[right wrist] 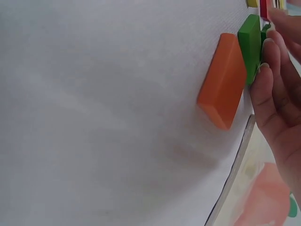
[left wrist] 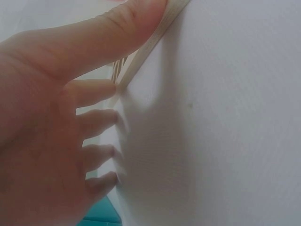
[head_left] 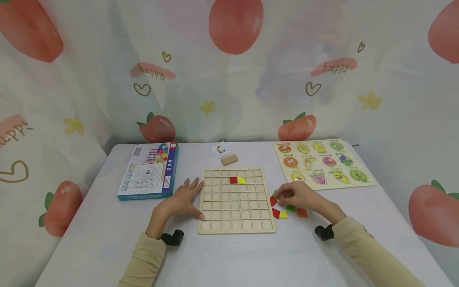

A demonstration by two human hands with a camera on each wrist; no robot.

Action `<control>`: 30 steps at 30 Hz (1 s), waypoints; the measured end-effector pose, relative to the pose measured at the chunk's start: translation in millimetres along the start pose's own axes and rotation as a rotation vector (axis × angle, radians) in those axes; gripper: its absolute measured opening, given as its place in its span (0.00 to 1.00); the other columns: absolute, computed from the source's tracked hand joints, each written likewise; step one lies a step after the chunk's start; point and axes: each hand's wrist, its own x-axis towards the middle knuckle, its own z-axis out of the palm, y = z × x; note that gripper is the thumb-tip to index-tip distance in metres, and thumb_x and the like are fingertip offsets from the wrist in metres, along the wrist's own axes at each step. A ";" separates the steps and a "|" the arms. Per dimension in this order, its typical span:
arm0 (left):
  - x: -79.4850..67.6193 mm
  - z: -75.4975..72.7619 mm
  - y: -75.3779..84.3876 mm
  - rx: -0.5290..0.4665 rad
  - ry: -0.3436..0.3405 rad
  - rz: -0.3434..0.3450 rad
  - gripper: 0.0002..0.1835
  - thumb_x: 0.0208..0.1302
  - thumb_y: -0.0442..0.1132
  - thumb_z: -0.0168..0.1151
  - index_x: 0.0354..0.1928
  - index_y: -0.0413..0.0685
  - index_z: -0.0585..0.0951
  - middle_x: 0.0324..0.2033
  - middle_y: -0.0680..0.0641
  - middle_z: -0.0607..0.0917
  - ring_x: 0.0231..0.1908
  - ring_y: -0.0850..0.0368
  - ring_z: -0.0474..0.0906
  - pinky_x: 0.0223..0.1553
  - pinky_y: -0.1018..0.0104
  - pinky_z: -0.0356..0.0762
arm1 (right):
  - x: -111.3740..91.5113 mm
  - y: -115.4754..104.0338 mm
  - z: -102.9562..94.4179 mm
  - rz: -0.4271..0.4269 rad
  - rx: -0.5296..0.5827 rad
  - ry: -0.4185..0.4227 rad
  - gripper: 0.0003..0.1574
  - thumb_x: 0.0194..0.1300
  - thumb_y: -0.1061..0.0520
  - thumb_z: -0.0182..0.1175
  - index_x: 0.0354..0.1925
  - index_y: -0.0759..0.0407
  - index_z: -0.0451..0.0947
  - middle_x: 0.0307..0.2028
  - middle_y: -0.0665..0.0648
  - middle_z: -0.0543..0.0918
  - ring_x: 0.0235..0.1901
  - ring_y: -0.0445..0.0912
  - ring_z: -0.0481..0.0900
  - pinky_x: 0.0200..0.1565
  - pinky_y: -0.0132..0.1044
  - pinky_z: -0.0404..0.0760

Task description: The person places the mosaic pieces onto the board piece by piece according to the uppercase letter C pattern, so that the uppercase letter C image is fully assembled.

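A square wooden grid board (head_left: 236,231) lies on the table, with a red tile (head_left: 233,180) and a yellow tile (head_left: 242,180) side by side in an upper row. My left hand (head_left: 183,199) spreads its fingers along the board's left edge; thumb and index finger touch it. Right of the board, my right hand (head_left: 297,195) bends its fingers down over a small group of coloured pieces. Its fingertips are right at a green piece (right wrist: 265,32); I cannot tell whether they pinch it. Another green block (right wrist: 250,40) and an orange block (right wrist: 225,80) lie beside the fingers.
A boxed set (head_left: 147,171) lies at the left. Behind the board are a patterned card (head_left: 221,150) and a small wooden block (head_left: 229,160). A fruit-picture board (head_left: 322,163) occupies the back right. Red pieces (head_left: 275,213) and a yellow piece (head_left: 283,214) lie near the board's right edge.
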 end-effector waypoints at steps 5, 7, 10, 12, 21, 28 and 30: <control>-1.1 -1.2 -0.6 -0.011 0.001 -0.010 0.63 0.48 0.52 0.83 0.82 0.47 0.54 0.82 0.41 0.46 0.81 0.35 0.31 0.80 0.37 0.35 | -9.3 -2.6 -0.7 -0.003 -0.022 -0.010 0.07 0.62 0.56 0.74 0.39 0.54 0.87 0.32 0.46 0.86 0.32 0.43 0.76 0.35 0.28 0.78; -1.9 -1.5 -0.6 -0.022 0.007 -0.010 0.64 0.47 0.52 0.83 0.82 0.46 0.55 0.82 0.40 0.47 0.81 0.35 0.32 0.80 0.37 0.35 | -13.0 -4.0 -1.1 -0.005 -0.032 -0.022 0.07 0.61 0.55 0.74 0.38 0.53 0.87 0.32 0.45 0.86 0.32 0.43 0.76 0.35 0.29 0.78; -2.8 -1.7 -0.6 -0.026 0.008 -0.011 0.64 0.47 0.52 0.84 0.82 0.46 0.55 0.82 0.40 0.47 0.81 0.35 0.32 0.80 0.37 0.35 | -16.6 -5.7 -1.5 -0.014 -0.035 -0.053 0.09 0.59 0.55 0.76 0.38 0.52 0.87 0.33 0.46 0.85 0.33 0.43 0.76 0.35 0.29 0.78; -2.9 -1.7 -1.0 -0.026 0.009 -0.012 0.64 0.47 0.52 0.84 0.82 0.46 0.55 0.82 0.40 0.47 0.81 0.34 0.33 0.80 0.37 0.35 | -17.6 -6.5 -1.7 -0.021 -0.035 -0.075 0.10 0.58 0.56 0.77 0.38 0.53 0.86 0.34 0.47 0.83 0.34 0.44 0.75 0.36 0.29 0.78; -1.7 0.2 -2.8 -0.032 0.009 -0.005 0.64 0.47 0.53 0.84 0.82 0.47 0.55 0.82 0.41 0.47 0.81 0.35 0.32 0.80 0.37 0.35 | -18.2 -6.4 -0.8 -0.015 -0.030 -0.103 0.11 0.56 0.57 0.78 0.35 0.52 0.84 0.33 0.48 0.81 0.34 0.44 0.74 0.34 0.29 0.78; -0.8 0.6 -1.9 -0.031 0.008 -0.002 0.64 0.47 0.53 0.83 0.82 0.47 0.55 0.83 0.41 0.47 0.81 0.35 0.32 0.80 0.36 0.36 | -18.0 -3.8 -2.0 -0.018 0.000 -0.097 0.10 0.60 0.55 0.76 0.34 0.53 0.83 0.28 0.47 0.82 0.32 0.43 0.77 0.34 0.29 0.79; -0.5 0.6 -0.5 -0.029 0.005 -0.007 0.63 0.47 0.53 0.83 0.82 0.48 0.55 0.83 0.42 0.47 0.81 0.36 0.32 0.80 0.37 0.35 | -16.9 -2.9 -3.6 -0.015 0.000 -0.081 0.09 0.61 0.55 0.75 0.35 0.53 0.83 0.30 0.47 0.84 0.32 0.43 0.78 0.36 0.29 0.80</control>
